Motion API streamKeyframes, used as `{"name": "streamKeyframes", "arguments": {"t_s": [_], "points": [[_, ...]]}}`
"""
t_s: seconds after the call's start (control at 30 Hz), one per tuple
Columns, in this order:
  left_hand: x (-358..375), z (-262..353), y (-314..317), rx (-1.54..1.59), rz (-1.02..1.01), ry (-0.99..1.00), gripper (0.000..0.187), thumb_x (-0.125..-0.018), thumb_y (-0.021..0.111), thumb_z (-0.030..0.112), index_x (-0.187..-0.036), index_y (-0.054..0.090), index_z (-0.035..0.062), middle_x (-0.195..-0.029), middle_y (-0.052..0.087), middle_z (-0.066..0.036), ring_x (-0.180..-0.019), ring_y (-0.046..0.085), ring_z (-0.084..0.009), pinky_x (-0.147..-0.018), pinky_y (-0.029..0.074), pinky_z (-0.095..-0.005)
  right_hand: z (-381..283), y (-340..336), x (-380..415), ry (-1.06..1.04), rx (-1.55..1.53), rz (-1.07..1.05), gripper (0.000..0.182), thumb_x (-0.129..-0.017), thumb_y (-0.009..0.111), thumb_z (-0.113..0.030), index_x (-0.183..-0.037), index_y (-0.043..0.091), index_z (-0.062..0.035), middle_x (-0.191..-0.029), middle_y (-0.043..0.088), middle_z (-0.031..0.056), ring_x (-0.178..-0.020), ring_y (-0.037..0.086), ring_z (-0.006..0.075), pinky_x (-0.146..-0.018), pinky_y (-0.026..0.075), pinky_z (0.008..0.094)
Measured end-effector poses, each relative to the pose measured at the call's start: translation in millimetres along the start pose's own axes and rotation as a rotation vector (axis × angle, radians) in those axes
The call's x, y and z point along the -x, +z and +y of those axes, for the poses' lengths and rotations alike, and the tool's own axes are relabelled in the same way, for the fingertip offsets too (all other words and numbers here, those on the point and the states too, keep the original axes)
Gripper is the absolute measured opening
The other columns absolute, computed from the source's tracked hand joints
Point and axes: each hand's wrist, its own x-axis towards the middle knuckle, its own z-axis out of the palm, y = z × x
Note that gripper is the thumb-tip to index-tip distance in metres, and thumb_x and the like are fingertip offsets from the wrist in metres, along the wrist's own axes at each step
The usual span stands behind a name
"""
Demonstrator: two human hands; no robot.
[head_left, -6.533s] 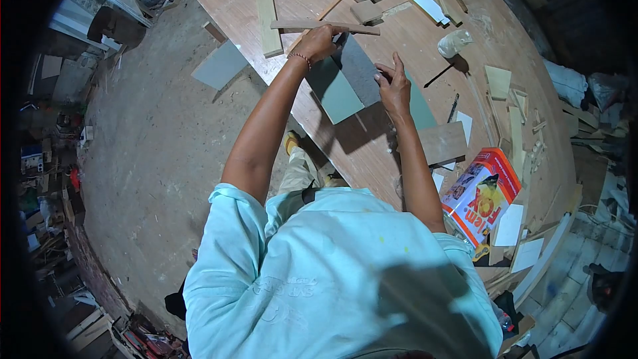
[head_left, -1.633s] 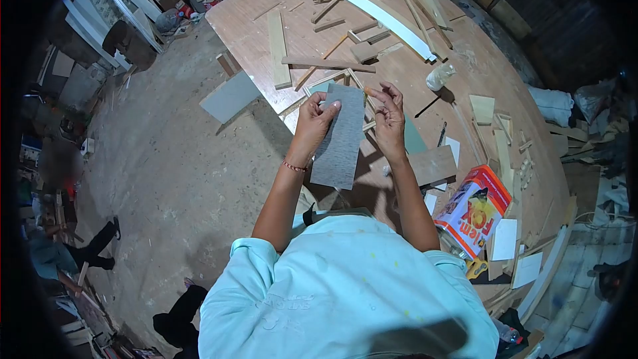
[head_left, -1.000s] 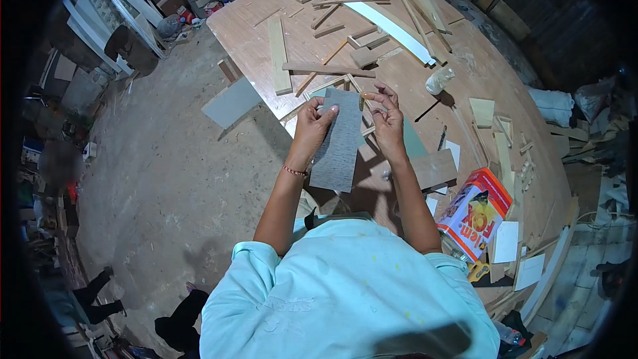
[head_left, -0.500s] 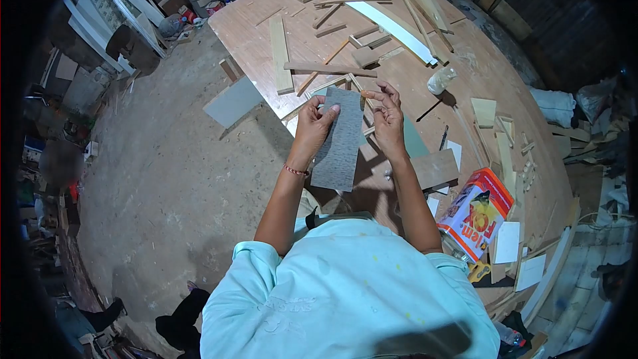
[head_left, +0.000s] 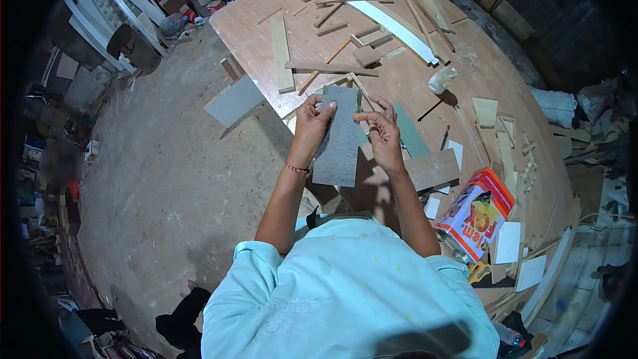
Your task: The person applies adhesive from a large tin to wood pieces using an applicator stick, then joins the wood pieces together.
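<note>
My left hand (head_left: 311,126) grips a flat grey rectangular board (head_left: 337,153) by its upper left edge, thumb on the face and fingers behind. The board has a streaky surface and is held tilted in front of my chest. At its upper right edge is my right hand (head_left: 383,134), fingers apart, with the index fingertip right at the edge. Under and behind the board, partly hidden, lie a thin wooden frame (head_left: 364,93) and a green sheet (head_left: 409,134) on the table.
The wooden table (head_left: 252,30) carries wood strips (head_left: 282,60), a long white strip (head_left: 399,32), a small jar (head_left: 441,81) and a brown block (head_left: 433,170). An orange-and-white can (head_left: 477,216) lies at right, near a yellow-handled tool (head_left: 478,271). A pale panel (head_left: 234,102) juts past the left edge.
My right hand has moved slightly left and down, its index finger now against the board's right edge. The board has shifted up a little in my left hand's grip.
</note>
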Motion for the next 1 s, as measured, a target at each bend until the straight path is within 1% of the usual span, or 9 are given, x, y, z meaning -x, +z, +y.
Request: {"name": "streamKeyframes", "arguments": {"t_s": [0.07,0.17,0.23,0.37,0.43,0.57,0.63,0.83,1.0], "points": [[-1,-3,0,0.018,-0.003,-0.008,0.012,-0.082,0.058,0.009,-0.090,0.053,0.0022,-0.075,0.062,-0.004,-0.060,0.058,-0.0062,-0.053,0.046,-0.0177,-3,0,2,0.019,-0.010,-0.001,0.044,-0.063,0.037,0.015,-0.088,0.064,-0.0101,-0.117,0.042,0.0115,-0.113,0.037,0.0257,-0.093,0.031,0.0347],[1,1,4,0.021,-0.005,-0.024,0.013,-0.082,0.058,0.010,-0.091,0.053,0.0018,-0.074,0.063,-0.004,-0.060,0.058,-0.0064,-0.052,0.046,-0.0178,-9,-2,-5,0.031,-0.015,0.077,0.046,-0.062,0.037,0.016,-0.089,0.064,-0.0109,-0.117,0.042,0.0117,-0.113,0.036,0.0268,-0.093,0.031,0.0354],[1,1,4,0.015,-0.003,-0.020,0.013,-0.082,0.058,0.010,-0.091,0.053,0.0015,-0.074,0.063,-0.005,-0.060,0.058,-0.0066,-0.052,0.047,-0.0180,-14,-2,-10,0.047,0.073,0.117,0.049,-0.061,0.036,0.016,-0.089,0.064,-0.0123,-0.117,0.042,0.0117,-0.112,0.036,0.0276,-0.093,0.032,0.0357],[1,2,2,-0.004,0.019,-0.034,0.015,-0.082,0.058,0.009,-0.093,0.052,0.0009,-0.074,0.063,-0.005,-0.060,0.059,-0.0071,-0.052,0.047,-0.0184,-1,-2,-14,0.002,0.165,0.108,0.051,-0.059,0.036,0.017,-0.089,0.064,-0.0137,-0.117,0.041,0.0118,-0.112,0.035,0.0279,-0.092,0.032,0.0360],[0,1,-1,-0.010,0.021,-0.027,0.015,-0.082,0.058,0.009,-0.093,0.052,0.0011,-0.074,0.063,-0.005,-0.060,0.059,-0.0072,-0.052,0.047,-0.0184,-4,-5,-12,-0.060,0.233,0.034,0.052,-0.059,0.037,0.017,-0.090,0.064,-0.0144,-0.117,0.040,0.0124,-0.112,0.035,0.0284,-0.093,0.032,0.0364],[-2,1,-2,0.013,0.014,-0.005,0.015,-0.081,0.059,0.009,-0.092,0.051,0.0019,-0.074,0.063,-0.006,-0.060,0.059,-0.0075,-0.052,0.047,-0.0184,-7,-5,-11,-0.104,0.185,0.021,0.054,-0.058,0.037,0.017,-0.094,0.063,-0.0146,-0.117,0.040,0.0132,-0.112,0.035,0.0291,-0.094,0.031,0.0373],[0,2,1,0.020,0.010,-0.001,0.014,-0.082,0.058,0.009,-0.091,0.051,0.0022,-0.074,0.063,-0.006,-0.060,0.059,-0.0075,-0.052,0.047,-0.0184,-14,-4,-15,-0.078,0.306,0.116,0.057,-0.058,0.037,0.017,-0.098,0.062,-0.0152,-0.117,0.039,0.0136,-0.113,0.034,0.0295,-0.095,0.029,0.0381],[0,4,4,0.000,-0.018,-0.007,0.011,-0.082,0.057,0.008,-0.089,0.050,0.0017,-0.073,0.062,-0.007,-0.060,0.058,-0.0080,-0.053,0.047,-0.0191,-6,-3,-24,-0.031,0.251,0.102,0.058,-0.059,0.036,0.016,-0.102,0.060,-0.0152,-0.119,0.038,0.0132,-0.114,0.033,0.0302,-0.098,0.026,0.0389],[4,8,7,0.006,-0.018,-0.034,0.011,-0.083,0.056,0.007,-0.089,0.049,0.0008,-0.072,0.061,-0.007,-0.060,0.058,-0.0083,-0.053,0.047,-0.0197,-4,-4,-26,-0.012,0.175,0.088,0.056,-0.060,0.036,0.016,-0.100,0.061,-0.0147,-0.119,0.038,0.0127,-0.115,0.033,0.0297,-0.098,0.026,0.0390]]}}
